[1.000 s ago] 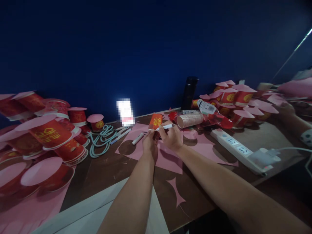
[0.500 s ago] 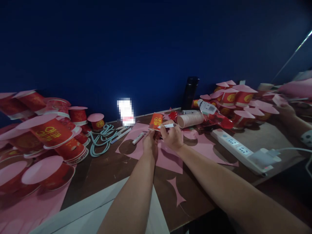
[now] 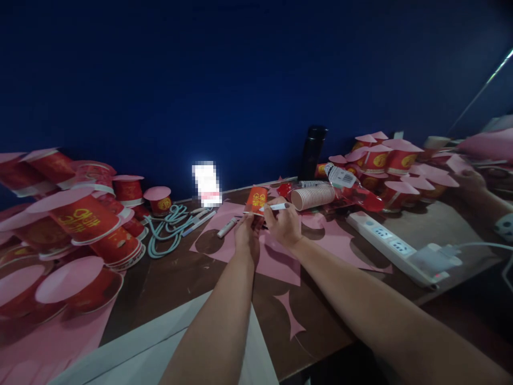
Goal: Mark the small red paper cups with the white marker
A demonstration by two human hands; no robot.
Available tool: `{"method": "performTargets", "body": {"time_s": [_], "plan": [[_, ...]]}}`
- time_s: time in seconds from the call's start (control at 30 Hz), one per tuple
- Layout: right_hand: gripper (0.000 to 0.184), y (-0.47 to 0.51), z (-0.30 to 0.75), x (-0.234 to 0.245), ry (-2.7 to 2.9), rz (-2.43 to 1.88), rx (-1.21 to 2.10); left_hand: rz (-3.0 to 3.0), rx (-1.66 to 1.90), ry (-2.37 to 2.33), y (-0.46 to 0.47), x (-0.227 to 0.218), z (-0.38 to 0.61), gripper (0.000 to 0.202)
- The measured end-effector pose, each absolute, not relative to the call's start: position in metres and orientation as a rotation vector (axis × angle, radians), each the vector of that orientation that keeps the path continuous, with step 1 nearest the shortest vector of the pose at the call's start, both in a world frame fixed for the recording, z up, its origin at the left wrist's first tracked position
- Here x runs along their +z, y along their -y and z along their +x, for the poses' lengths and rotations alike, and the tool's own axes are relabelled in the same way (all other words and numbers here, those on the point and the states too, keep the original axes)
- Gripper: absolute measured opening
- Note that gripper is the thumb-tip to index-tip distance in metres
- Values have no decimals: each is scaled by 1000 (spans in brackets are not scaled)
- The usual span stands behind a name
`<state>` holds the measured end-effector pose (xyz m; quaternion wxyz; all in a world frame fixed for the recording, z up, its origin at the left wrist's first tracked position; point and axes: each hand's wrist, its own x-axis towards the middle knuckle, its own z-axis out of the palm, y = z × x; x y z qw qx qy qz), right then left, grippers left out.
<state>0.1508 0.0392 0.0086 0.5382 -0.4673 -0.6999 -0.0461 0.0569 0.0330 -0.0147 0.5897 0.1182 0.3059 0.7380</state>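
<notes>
My left hand (image 3: 247, 235) is closed on the base of a red paper cup (image 3: 256, 199) with gold characters, held upside down on a pink paper sheet (image 3: 276, 256). My right hand (image 3: 284, 224) grips a white marker pen (image 3: 276, 206) whose tip rests against the cup's rim. Both hands meet at the middle of the brown table (image 3: 176, 283), close together.
Piles of red cups with pink paper lids lie at the left (image 3: 80, 219) and right (image 3: 385, 160). A teal cord (image 3: 168, 227), loose pens (image 3: 226, 228), a cup stack (image 3: 312, 197), a black flask (image 3: 312, 152) and a white power strip (image 3: 396, 248) surround them. Another person's arm (image 3: 484, 198) is at right.
The marker in my right hand shifted slightly along the cup's rim. The cup and my left hand stayed nearly still.
</notes>
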Motion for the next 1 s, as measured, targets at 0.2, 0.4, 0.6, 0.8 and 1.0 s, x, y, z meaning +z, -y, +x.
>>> {"method": "performTargets", "body": {"time_s": [0.2,0.4,0.6,0.8,1.0], "plan": [[18,-39,151,8,1676,-1136,-99,282,1732,-688,-33,-15,57,5],[17,-38,151,10,1693,-1137,-78,260,1737,-708,-34,-15,56,5],[17,-37,151,11,1687,-1128,-100,267,1738,-701,-34,-15,57,4],[18,-39,151,9,1676,-1143,-136,274,1731,-716,-34,-14,56,4],[18,-39,151,9,1665,-1140,-146,267,1731,-719,-34,-13,56,3]]}}
